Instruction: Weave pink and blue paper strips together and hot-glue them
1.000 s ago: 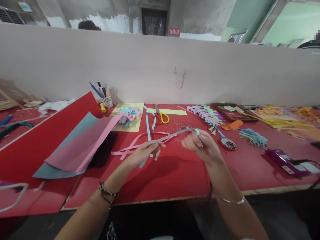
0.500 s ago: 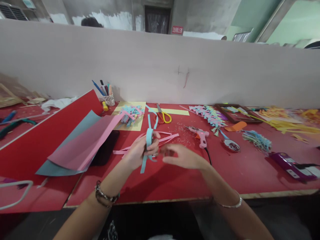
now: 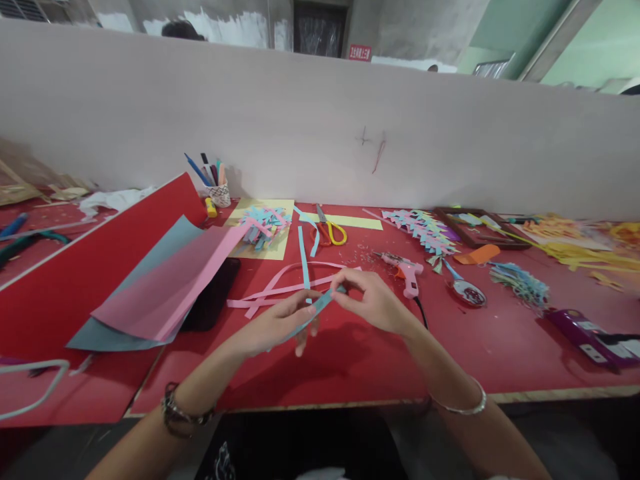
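Over the red table (image 3: pixel 450 353), my left hand (image 3: pixel 277 323) and my right hand (image 3: pixel 373 303) pinch the two ends of a folded blue paper strip (image 3: pixel 316 308). The strip runs slanting between the fingertips, just above the tabletop. Beyond my hands lie loose pink paper strips (image 3: pixel 280 288) and another blue strip (image 3: pixel 303 257). A pink glue gun (image 3: pixel 406 270) rests on the table just right of my right hand. Each wrist wears a bracelet.
Large red, blue and pink paper sheets (image 3: pixel 150 293) overlap a black phone at left. Scissors (image 3: pixel 327 230), a pen cup (image 3: pixel 217 190), woven paper pieces (image 3: pixel 263 225), a long paper garland (image 3: pixel 420 230), a tray (image 3: pixel 477 227) and a purple device (image 3: pixel 590 330) stand around. A grey partition backs the table.
The long blue strip once stretched between my hands has been folded short. My right hand came in from the right to meet the left, and both now pinch the strip.
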### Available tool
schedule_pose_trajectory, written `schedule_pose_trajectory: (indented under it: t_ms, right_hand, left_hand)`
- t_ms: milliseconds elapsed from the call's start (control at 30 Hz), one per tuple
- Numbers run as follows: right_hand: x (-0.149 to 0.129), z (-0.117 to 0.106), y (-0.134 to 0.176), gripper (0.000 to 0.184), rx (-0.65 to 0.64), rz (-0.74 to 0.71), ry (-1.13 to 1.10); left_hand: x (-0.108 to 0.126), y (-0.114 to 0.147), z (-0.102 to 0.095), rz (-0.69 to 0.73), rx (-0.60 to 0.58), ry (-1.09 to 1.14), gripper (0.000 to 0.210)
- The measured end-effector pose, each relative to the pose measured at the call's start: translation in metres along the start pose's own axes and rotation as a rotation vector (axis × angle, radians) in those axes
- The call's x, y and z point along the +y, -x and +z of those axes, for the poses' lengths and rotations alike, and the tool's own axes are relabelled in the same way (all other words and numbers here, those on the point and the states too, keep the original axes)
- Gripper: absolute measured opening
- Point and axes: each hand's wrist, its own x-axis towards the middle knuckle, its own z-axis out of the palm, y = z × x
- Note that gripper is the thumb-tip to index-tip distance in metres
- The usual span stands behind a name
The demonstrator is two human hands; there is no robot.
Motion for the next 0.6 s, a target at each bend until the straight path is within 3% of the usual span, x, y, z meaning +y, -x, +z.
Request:
schedule_pose_trajectory:
  t_ms: [167, 300, 467, 600]
  right_hand:
    - [0.016, -0.006, 0.005, 0.007, 0.015, 0.17, -0.214]
    - [0.019, -0.007, 0.007, 0.011, -0.008, 0.227, -0.269]
    - [0.019, -0.005, 0.008, 0.013, 0.028, 0.239, -0.273]
    - [0.02, -0.003, 0.009, 0.012, 0.054, 0.25, -0.277]
  left_hand:
    - [-0.006, 0.006, -0.011, 0.08, 0.057, -0.156, 0.038]
    - [-0.01, 0.008, -0.012, 0.096, 0.025, -0.232, 0.031]
    - [-0.015, 0.007, -0.005, 0.142, 0.089, -0.147, 0.035]
    - [-0.015, 0.004, -0.005, 0.113, 0.116, -0.084, 0.017]
